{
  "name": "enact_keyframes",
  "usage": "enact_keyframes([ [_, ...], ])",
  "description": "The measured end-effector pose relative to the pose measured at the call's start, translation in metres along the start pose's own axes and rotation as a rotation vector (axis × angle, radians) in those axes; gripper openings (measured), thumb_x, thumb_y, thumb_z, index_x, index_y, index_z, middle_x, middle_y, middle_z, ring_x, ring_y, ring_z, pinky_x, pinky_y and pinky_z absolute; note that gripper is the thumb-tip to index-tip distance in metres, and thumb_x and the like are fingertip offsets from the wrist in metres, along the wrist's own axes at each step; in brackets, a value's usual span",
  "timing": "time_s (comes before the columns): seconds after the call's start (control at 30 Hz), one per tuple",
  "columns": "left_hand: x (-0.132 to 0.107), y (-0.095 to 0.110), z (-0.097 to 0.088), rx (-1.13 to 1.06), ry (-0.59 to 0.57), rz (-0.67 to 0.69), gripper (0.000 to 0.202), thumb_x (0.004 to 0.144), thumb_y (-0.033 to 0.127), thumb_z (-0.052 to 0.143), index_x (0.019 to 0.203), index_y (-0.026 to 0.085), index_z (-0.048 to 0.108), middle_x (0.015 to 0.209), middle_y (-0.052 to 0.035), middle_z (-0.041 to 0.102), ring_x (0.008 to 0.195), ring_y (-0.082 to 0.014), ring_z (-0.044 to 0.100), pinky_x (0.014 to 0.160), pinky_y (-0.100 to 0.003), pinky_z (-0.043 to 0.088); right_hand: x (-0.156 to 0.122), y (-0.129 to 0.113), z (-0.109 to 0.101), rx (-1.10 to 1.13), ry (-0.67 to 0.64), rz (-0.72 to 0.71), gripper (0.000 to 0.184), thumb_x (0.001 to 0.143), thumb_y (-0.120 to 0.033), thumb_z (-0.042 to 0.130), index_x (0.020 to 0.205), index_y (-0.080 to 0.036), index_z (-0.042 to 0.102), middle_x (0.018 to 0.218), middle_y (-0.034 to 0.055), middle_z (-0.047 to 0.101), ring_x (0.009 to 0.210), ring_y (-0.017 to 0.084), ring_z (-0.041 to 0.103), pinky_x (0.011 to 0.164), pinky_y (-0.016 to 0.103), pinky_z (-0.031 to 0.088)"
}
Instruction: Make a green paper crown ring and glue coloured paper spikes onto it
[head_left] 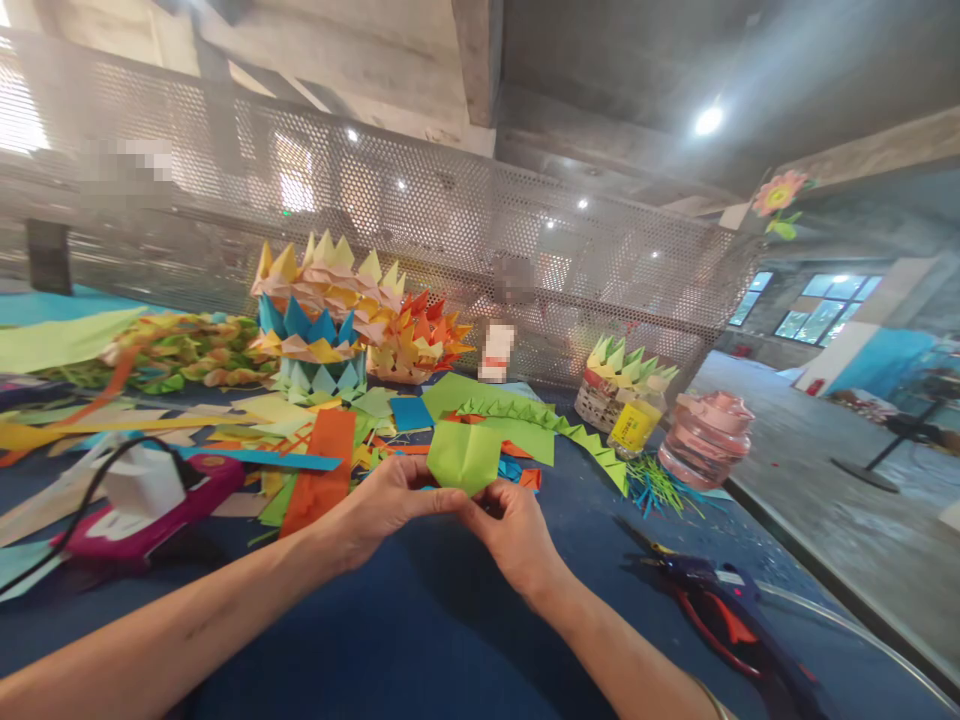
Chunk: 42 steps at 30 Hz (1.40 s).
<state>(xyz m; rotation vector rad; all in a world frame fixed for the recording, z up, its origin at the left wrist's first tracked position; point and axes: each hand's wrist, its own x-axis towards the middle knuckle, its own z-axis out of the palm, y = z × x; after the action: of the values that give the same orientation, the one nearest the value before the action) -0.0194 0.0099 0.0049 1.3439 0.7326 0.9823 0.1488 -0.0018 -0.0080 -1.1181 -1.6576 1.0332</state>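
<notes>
The left hand (386, 505) pinches the lower left edge of a piece of green paper (465, 448) between thumb and fingers, while the right hand (517, 535) is closed on its lower right corner, the two thumbs nearly meeting below it. The paper is held up off the table (337, 640), in front of the person, with a crease running down its middle, so the step in hand looks like folding or shaping it by hand. As a judgement, the next move calls for light, even fingertip pressure and matched edges, since a slip would skew the crease. Just beyond lies a folded green chain (536, 415) of pointed units. To the left are an orange strip (322, 465), other loose scraps and a magenta power strip (210, 480) bearing a white plug (142, 485); to the right, a dark blue tool (694, 572), probably a glue gun. Further back stand a blue-pointed paper basket (319, 370), a green-tipped one (600, 395) and a pink bottle (709, 440). A perforated screen (435, 200) rises behind them; past it, at right, a bare floor (780, 440) runs toward windows (832, 305) under a bright lamp (708, 120).
</notes>
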Motion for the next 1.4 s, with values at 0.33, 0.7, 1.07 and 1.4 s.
enact_keyframes([
  [0.33,0.000,0.010,-0.004,-0.011,0.150,-0.028,0.032,0.068,0.043,0.076,0.082,0.016,0.070,0.080,-0.0066,0.072,0.069,-0.0170,0.064,0.063,-0.026,0.048,0.000,-0.005,-0.005,-0.038,0.016,-0.052,0.022,0.084,-0.039,0.058,0.086,-0.017,0.061,0.061,-0.0015,0.058,0.059,0.013,0.053,0.059,0.026,0.043],
  [0.7,0.000,0.007,-0.008,0.101,-0.013,-0.105,0.023,0.071,0.037,0.075,0.078,0.015,0.072,0.062,0.0013,0.063,0.048,-0.0061,0.047,0.045,-0.018,0.031,0.001,-0.014,-0.010,-0.004,0.186,-0.137,0.028,0.089,-0.043,0.047,0.101,-0.019,0.054,0.082,0.0023,0.059,0.074,0.015,0.055,0.065,0.025,0.046],
  [1.07,0.004,0.013,-0.015,-0.293,0.183,-0.136,0.021,0.067,0.028,0.080,0.081,0.014,0.073,0.079,-0.0051,0.073,0.067,-0.0143,0.065,0.066,-0.023,0.053,-0.007,-0.010,-0.009,-0.320,0.087,-0.471,0.047,0.087,-0.010,0.042,0.132,-0.022,0.038,0.102,0.0071,0.060,0.087,0.016,0.060,0.077,0.029,0.049],
  [1.4,0.001,0.013,-0.009,-0.154,0.170,-0.124,0.032,0.065,0.039,0.081,0.079,0.012,0.069,0.074,-0.0032,0.071,0.061,-0.0114,0.062,0.059,-0.021,0.049,-0.002,-0.008,-0.012,-0.515,0.053,-0.534,0.011,0.085,-0.025,0.064,0.094,-0.028,0.071,0.101,0.0044,0.054,0.093,0.018,0.058,0.083,0.032,0.049],
])
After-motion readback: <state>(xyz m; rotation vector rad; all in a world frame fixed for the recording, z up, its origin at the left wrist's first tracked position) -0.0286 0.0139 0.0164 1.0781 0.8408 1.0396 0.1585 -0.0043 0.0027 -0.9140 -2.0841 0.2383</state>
